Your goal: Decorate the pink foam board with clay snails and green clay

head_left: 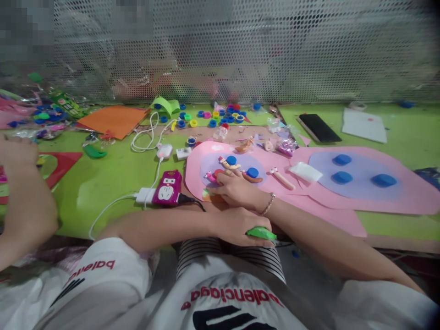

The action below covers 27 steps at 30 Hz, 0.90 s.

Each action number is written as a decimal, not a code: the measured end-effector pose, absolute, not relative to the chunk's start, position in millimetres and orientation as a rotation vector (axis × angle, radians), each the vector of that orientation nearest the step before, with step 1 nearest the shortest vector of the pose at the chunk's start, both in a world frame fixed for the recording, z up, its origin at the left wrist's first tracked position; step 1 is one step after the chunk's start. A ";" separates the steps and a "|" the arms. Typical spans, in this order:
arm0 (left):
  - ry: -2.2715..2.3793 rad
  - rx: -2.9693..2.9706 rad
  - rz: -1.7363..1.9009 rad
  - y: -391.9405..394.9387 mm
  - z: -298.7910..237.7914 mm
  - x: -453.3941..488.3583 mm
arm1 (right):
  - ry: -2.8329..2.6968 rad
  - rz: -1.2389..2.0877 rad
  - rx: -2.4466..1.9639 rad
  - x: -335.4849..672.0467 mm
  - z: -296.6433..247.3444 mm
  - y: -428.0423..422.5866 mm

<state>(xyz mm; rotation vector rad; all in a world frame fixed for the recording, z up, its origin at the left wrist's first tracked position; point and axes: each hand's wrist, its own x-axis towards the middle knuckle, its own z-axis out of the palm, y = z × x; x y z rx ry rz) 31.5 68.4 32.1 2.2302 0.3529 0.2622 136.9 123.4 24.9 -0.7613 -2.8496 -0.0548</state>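
Observation:
My right hand (237, 188), with a beaded bracelet at its wrist, rests over a pink paper shape (194, 167) with a lilac oval on it. Its bent fingers press down beside a pink clay snail (210, 177) with a red shell; their tips are partly hidden. Around them lie a cream clay snail (235, 166) and a brown clay snail (253, 178), both carrying blue caps. Nearer my body, below the right wrist, my left hand (239, 224) is closed around a bright green piece (261, 233) that looks soft, perhaps clay.
Right of the snails lie a pale clay strip (282, 178), a white packet (305, 172) and another pink shape (417, 192) with blue caps. A purple power adapter (167, 188) with cables stands left. Behind are loose bottle caps (227, 114) and a phone (319, 128). Another person's arm (27, 197) reaches in left.

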 end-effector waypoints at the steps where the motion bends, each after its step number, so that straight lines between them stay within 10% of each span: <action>1: 0.350 2.233 0.270 68.4 31.7 31.4 | -2.838 -0.064 -0.776 136.8 24.9 123.3; 27: 0.382 2.271 0.197 67.5 28.9 31.2 | -2.743 0.149 -0.701 136.4 20.8 123.3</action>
